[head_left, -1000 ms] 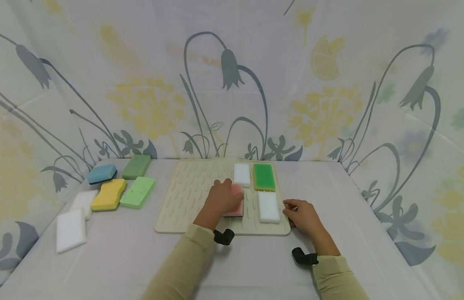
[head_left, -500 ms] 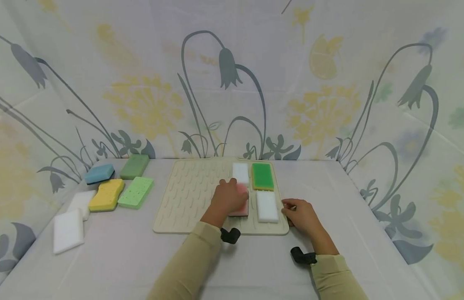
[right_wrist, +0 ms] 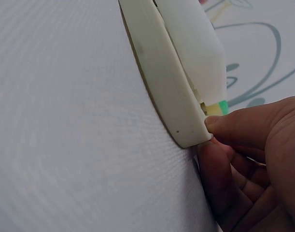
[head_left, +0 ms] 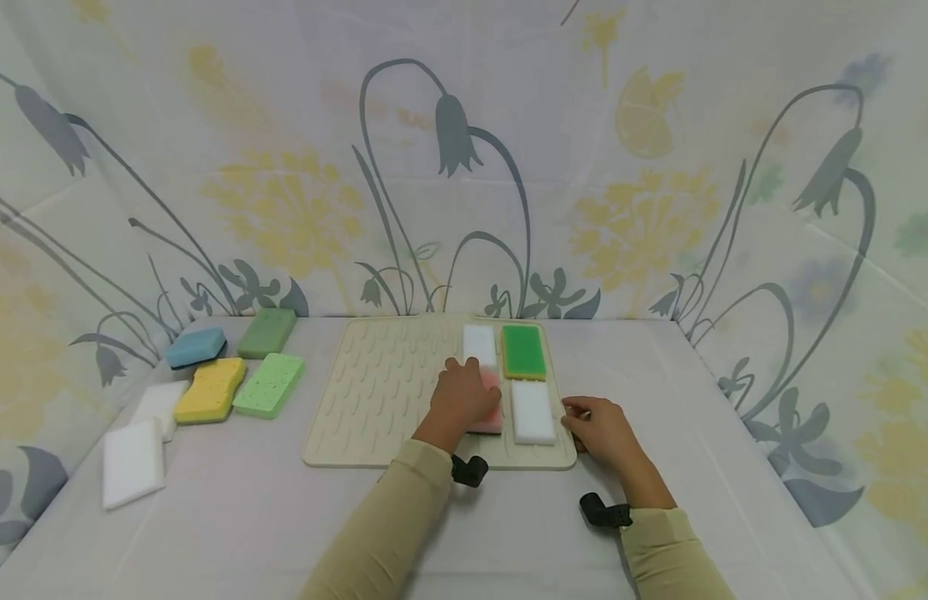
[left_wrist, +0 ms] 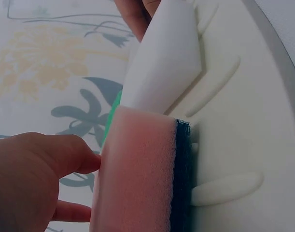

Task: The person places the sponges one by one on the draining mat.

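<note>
My left hand (head_left: 461, 395) grips a pink sponge (left_wrist: 135, 174) with a dark scouring layer, over the cream ridged draining mat (head_left: 359, 425). In the left wrist view its thumb presses the pink side, and the dark layer faces the mat. The fingers' far side is partly hidden. At the mat's right edge my right hand (head_left: 602, 429) pinches the rim between thumb and forefinger, plain in the right wrist view. Beside the pink sponge lies a white sponge (head_left: 533, 412). Another white sponge (head_left: 479, 346) and a green-topped yellow sponge (head_left: 524, 352) lie behind them on the mat.
Off the mat to the left lie a blue sponge (head_left: 197, 347), a dark green sponge (head_left: 266, 332), a light green sponge (head_left: 269, 385), a yellow sponge (head_left: 210, 392) and two white sponges, the nearer white sponge (head_left: 133, 464) in front. A flowered cloth (head_left: 284, 167) hangs behind.
My left hand has moved right with the pink sponge, closer to the front white sponge. The right hand keeps its hold on the mat's edge.
</note>
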Tool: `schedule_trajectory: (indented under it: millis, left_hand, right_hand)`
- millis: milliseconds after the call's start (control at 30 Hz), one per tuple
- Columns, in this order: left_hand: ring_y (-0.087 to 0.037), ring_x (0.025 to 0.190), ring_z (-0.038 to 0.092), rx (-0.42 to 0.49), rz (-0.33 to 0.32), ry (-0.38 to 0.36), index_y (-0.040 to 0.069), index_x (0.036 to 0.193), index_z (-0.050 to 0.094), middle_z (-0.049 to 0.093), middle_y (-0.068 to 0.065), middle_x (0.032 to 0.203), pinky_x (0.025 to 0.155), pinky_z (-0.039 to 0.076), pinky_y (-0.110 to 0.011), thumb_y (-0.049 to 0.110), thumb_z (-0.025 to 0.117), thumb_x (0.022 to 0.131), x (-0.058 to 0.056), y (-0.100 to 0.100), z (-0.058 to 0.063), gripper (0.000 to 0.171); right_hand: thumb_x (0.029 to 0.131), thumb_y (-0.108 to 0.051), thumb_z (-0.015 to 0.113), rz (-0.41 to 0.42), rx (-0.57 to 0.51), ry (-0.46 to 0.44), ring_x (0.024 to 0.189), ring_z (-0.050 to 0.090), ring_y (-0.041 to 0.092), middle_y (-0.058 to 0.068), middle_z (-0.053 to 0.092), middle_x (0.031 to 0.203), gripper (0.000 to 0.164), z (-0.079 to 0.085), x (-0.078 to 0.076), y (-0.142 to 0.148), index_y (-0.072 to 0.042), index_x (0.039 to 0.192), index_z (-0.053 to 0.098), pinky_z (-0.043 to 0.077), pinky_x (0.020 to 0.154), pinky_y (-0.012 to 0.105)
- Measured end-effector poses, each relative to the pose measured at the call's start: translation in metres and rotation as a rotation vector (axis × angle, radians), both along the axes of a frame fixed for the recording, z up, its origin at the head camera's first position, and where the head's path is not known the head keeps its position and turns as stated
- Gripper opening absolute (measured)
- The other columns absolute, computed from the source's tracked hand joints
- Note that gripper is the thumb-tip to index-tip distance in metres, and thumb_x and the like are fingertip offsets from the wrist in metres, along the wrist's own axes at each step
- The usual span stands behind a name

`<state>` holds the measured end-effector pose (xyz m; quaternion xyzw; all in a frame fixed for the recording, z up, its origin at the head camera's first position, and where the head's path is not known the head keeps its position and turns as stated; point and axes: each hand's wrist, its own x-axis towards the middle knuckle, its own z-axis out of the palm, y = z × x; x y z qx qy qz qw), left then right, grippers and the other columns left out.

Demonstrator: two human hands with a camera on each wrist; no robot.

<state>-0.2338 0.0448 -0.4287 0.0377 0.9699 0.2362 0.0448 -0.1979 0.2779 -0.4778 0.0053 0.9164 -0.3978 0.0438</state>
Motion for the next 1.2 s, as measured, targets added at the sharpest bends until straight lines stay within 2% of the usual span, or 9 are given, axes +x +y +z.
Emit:
schedule_trajectory:
  millis: [333, 667, 933, 1200]
  left_hand:
    - [-0.038, 0.096, 0.058, 0.024, -0.009, 0.002, -0.001, 0.124, 0.053, 0.049, -0.025, 0.118, 0.076, 0.053, -0.046, 0.033, 0.059, 0.089, 0.004, -0.001, 0.003, 0.049]
    - [-0.035, 0.091, 0.060, 0.014, -0.020, 0.018, 0.001, 0.127, 0.052, 0.051, -0.023, 0.115, 0.078, 0.053, -0.045, 0.040, 0.058, 0.091, 0.006, -0.005, 0.003, 0.053]
    - [-0.034, 0.095, 0.059, 0.057, -0.011, 0.045, 0.005, 0.134, 0.048, 0.051, -0.021, 0.118, 0.082, 0.051, -0.045, 0.044, 0.057, 0.092, 0.010, -0.017, 0.004, 0.058]
    - [-0.035, 0.091, 0.059, 0.084, 0.001, 0.086, 0.004, 0.135, 0.048, 0.051, -0.022, 0.117, 0.076, 0.051, -0.045, 0.043, 0.058, 0.091, 0.014, -0.034, 0.006, 0.059]
  right_hand:
    - [0.092, -0.014, 0.061, 0.002, 0.015, 0.009, 0.073, 0.061, 0.013, 0.013, 0.065, 0.106, 0.039, 0.003, 0.001, -0.002, 0.000, 0.128, 0.060, 0.054, 0.056, 0.027]
    - [0.093, -0.015, 0.061, -0.005, 0.017, -0.001, 0.070, 0.060, 0.012, 0.012, 0.065, 0.105, 0.039, 0.002, 0.001, -0.002, -0.001, 0.129, 0.060, 0.053, 0.056, 0.028]
    - [0.092, -0.015, 0.061, -0.006, 0.018, -0.004, 0.072, 0.061, 0.012, 0.012, 0.065, 0.107, 0.039, 0.000, 0.000, -0.002, -0.001, 0.129, 0.060, 0.054, 0.055, 0.027]
    - [0.092, -0.016, 0.062, -0.010, 0.031, 0.007, 0.075, 0.060, 0.013, 0.011, 0.065, 0.105, 0.039, 0.001, 0.001, -0.002, -0.002, 0.128, 0.061, 0.052, 0.056, 0.027]
